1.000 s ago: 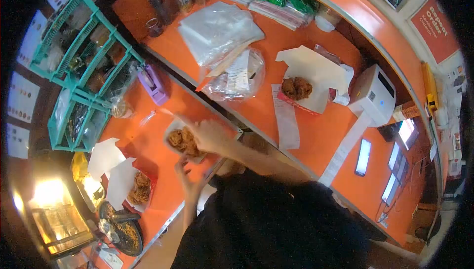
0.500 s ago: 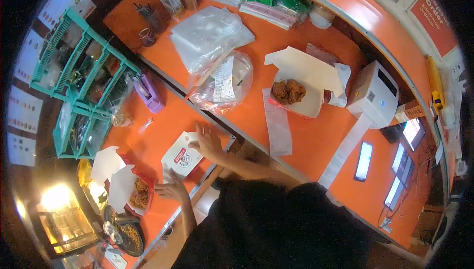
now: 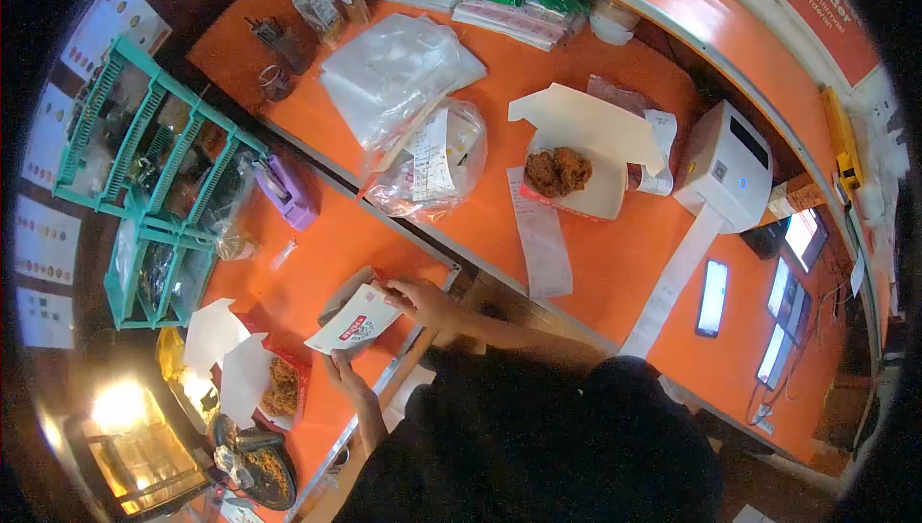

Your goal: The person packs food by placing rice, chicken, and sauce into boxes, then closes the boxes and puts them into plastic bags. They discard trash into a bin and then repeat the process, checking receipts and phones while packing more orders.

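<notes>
A white and red takeaway chicken box (image 3: 353,323) sits on the orange counter in front of me, its printed lid tilted up with a gap along the far side. My right hand (image 3: 421,304) pinches the lid's upper right corner. At the lid's near edge, my left hand (image 3: 351,385) has its fingers closed against the cardboard. What is inside this box is mostly hidden. Just left of it stands an open box of fried chicken (image 3: 280,389). Farther off on the right, another open box (image 3: 605,194) holds browned chicken pieces.
Behind are clear plastic bags (image 3: 399,72) and a bagged order with a receipt (image 3: 437,153). A purple tape dispenser (image 3: 286,194) stands near a teal rack (image 3: 158,177). A black mortar (image 3: 264,470) sits lower left. On the right are a receipt printer (image 3: 725,172) and a phone (image 3: 712,297).
The box lid, lying flat before, has been tilted up and now shows a gap behind. Both hands have closed in on its edges. The view has shifted slightly.
</notes>
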`<control>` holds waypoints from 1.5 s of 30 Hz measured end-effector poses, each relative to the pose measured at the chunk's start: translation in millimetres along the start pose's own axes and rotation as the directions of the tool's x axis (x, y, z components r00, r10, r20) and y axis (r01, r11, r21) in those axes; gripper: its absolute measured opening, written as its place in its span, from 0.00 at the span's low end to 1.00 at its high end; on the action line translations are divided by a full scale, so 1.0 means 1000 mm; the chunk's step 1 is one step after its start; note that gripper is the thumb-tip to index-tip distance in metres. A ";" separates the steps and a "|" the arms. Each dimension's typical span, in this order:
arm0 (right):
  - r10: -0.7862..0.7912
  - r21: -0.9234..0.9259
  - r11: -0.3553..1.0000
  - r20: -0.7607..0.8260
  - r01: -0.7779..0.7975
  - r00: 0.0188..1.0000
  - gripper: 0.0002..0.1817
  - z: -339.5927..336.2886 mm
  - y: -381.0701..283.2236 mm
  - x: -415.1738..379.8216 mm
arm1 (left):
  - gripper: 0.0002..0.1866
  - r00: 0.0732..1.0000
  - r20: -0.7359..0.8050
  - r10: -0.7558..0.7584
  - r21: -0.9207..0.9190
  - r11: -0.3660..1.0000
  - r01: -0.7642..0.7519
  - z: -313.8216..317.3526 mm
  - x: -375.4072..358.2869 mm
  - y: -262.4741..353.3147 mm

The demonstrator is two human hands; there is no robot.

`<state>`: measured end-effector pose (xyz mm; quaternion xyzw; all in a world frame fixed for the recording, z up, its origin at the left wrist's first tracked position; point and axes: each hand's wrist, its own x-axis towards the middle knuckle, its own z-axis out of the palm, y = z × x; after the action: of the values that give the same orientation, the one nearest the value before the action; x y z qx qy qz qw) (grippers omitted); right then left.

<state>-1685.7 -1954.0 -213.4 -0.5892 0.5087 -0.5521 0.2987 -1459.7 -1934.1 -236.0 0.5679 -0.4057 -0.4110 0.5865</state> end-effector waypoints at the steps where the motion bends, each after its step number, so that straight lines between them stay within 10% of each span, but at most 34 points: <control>1: -0.015 0.058 0.998 -0.030 0.016 0.999 0.17 0.001 0.000 -0.001 | 0.20 1.000 0.015 0.023 0.067 0.997 -0.023 -0.005 0.003 -0.008; 7: 0.449 -0.182 0.889 0.170 -0.420 0.877 0.15 0.017 0.019 0.025 | 0.21 0.938 0.111 -0.329 0.473 0.847 0.242 -0.044 0.056 -0.046; 8: 0.334 -0.195 0.927 0.034 -0.321 0.942 0.14 0.023 0.017 0.029 | 0.21 0.889 0.109 -0.445 0.492 0.801 0.340 -0.045 0.063 -0.046; 12: 0.011 -0.216 0.975 -0.183 -0.051 0.983 0.12 0.043 0.003 0.043 | 0.21 0.961 0.197 0.196 0.380 0.888 -0.259 -0.023 0.076 -0.059; 15: -0.068 -0.106 0.993 -0.169 0.051 0.983 0.11 0.064 0.023 0.045 | 0.20 0.977 0.103 0.187 0.185 0.962 -0.203 0.014 0.065 -0.021; 18: 0.019 0.044 0.999 -0.087 -0.015 0.996 0.10 0.058 0.009 0.045 | 0.18 0.935 0.045 0.351 0.505 0.800 -0.325 0.012 0.080 -0.038; 23: -0.114 -0.227 0.969 -0.083 0.093 0.990 0.09 0.068 0.051 0.057 | 0.18 0.876 0.195 0.440 0.816 0.423 -0.394 0.011 0.088 -0.046; 24: -0.049 -0.054 0.998 -0.088 0.044 0.995 0.09 0.070 0.051 0.058 | 0.13 0.921 -0.035 0.388 0.624 0.728 -0.283 0.017 0.085 -0.044; 27: 0.194 0.397 0.900 0.003 -0.180 0.981 0.08 0.072 0.039 0.063 | 0.09 0.994 0.057 0.094 0.277 0.955 -0.106 0.008 0.095 -0.042; 28: 0.291 0.490 0.822 0.076 -0.290 0.954 0.09 0.072 0.039 0.063 | 0.12 0.989 0.079 -0.123 -0.089 0.988 0.130 0.011 0.097 -0.034; 31: 0.316 0.274 0.908 0.053 -0.318 0.947 0.15 0.101 0.076 0.064 | 0.17 0.966 0.225 -0.129 0.530 0.848 -0.011 0.011 0.111 -0.018; 32: 0.311 0.144 0.935 0.098 -0.323 0.945 0.18 0.106 0.084 0.066 | 0.18 0.975 0.215 -0.061 0.838 0.523 -0.153 0.020 0.110 0.002; 36: 0.570 -0.374 0.786 0.129 -0.492 0.812 0.20 0.115 0.051 0.130 | 0.17 0.981 0.055 0.186 0.949 0.296 -0.109 0.081 0.071 0.030; 37: 0.318 -0.365 0.867 -0.119 -0.339 0.941 0.23 0.134 0.080 0.151 | 0.17 0.992 0.058 0.115 0.951 0.297 -0.090 0.089 0.057 0.038; 40: -0.112 -0.344 0.939 -0.342 -0.013 0.933 0.22 0.156 0.066 0.235 | 0.19 0.980 0.197 0.031 0.927 0.319 -0.197 0.085 0.045 0.039; 43: 0.353 -0.276 0.909 0.117 -0.311 0.928 0.18 0.184 0.127 0.290 | 0.20 0.803 0.570 0.175 0.805 0.075 -0.588 0.054 0.066 -0.011; 44: 0.396 -0.166 0.911 0.094 -0.377 0.914 0.17 0.188 0.116 0.293 | 0.19 0.725 0.683 -0.093 0.715 0.291 -0.636 0.042 0.075 0.033; 45: 0.445 -0.054 0.895 0.076 -0.442 0.892 0.16 0.188 0.106 0.294 | 0.19 0.703 0.711 0.007 0.636 0.422 -0.647 0.032 0.079 0.020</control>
<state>-1571.9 -2299.0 -248.3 -0.4862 0.6259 -0.4344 0.4279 -1463.7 -2018.9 -214.4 0.5148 -0.8280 -0.1795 0.1309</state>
